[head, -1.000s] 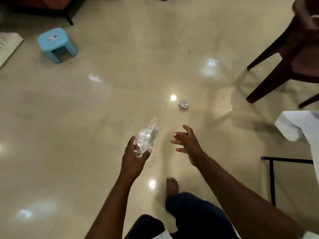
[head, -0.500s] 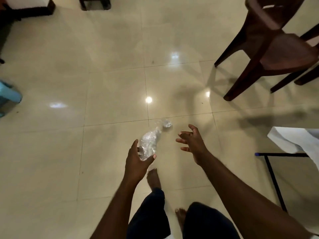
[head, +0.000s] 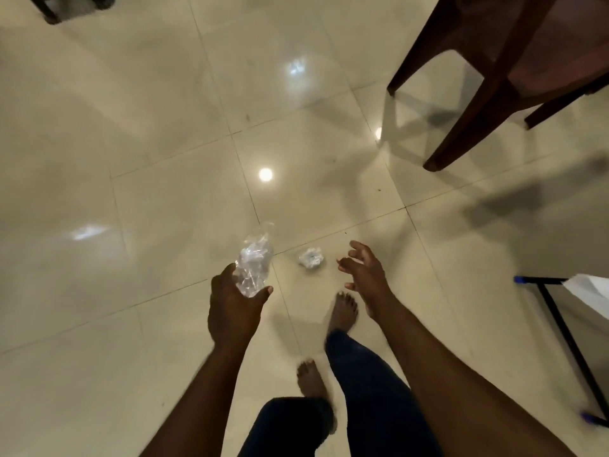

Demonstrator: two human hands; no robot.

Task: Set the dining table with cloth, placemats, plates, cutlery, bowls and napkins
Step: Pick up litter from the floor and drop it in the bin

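The crumpled wad (head: 310, 257) of clear wrap lay on the glossy tiled floor (head: 99, 143), and everything here is placed from it. To its far left the tiles ran open and bare to the frame's left edge, broken only by grout lines and glare spots. Up and left of it, at the top edge, a dark furniture base (head: 71, 6) was cut off and too blurred to name. Just left of the wad the left hand (head: 235, 306) held a crinkled clear plastic wrapper (head: 254, 263), its grip curled round the lower end with the thumb across it. Below the wad two bare feet (head: 342, 311) stood on the tiles. Just right of it the right hand (head: 365, 275) hovered, grip released, fingers spread and bent, touching nothing. Up and right stood a dark brown plastic chair (head: 494, 77), its seat cropped by the edge, with open floor between its legs and the wad. Far right, a white tablecloth (head: 590, 293) corner hung over a black frame leg (head: 566, 338) of the surface, mostly out of frame.
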